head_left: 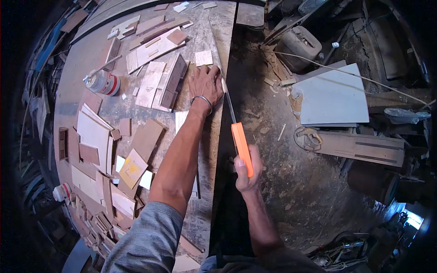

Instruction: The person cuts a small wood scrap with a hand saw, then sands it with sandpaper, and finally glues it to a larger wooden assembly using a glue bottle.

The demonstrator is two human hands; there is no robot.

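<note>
My right hand (249, 169) is wrapped around the orange handle of a saw (242, 148), off the table's right edge. Its thin metal blade is seen nearly edge-on and runs forward to the table edge. There the blade's far end meets a small pale piece of wood (223, 85) that juts slightly past the edge. My left hand (205, 85), with a metal bangle at the wrist, presses this piece down with bent fingers. The hand hides most of the piece. Just beyond the fingers lies a small pale square of wood (204, 58). Left of the hand stands a small wooden box-like assembly (162, 83).
Wood offcuts and thin boards (132, 168) cover the table's left and near parts. A white tub with a red band (104, 83) stands among them. On the floor to the right are a dusty jerrycan (299, 48), a pale panel (334, 98) and a long board (362, 146).
</note>
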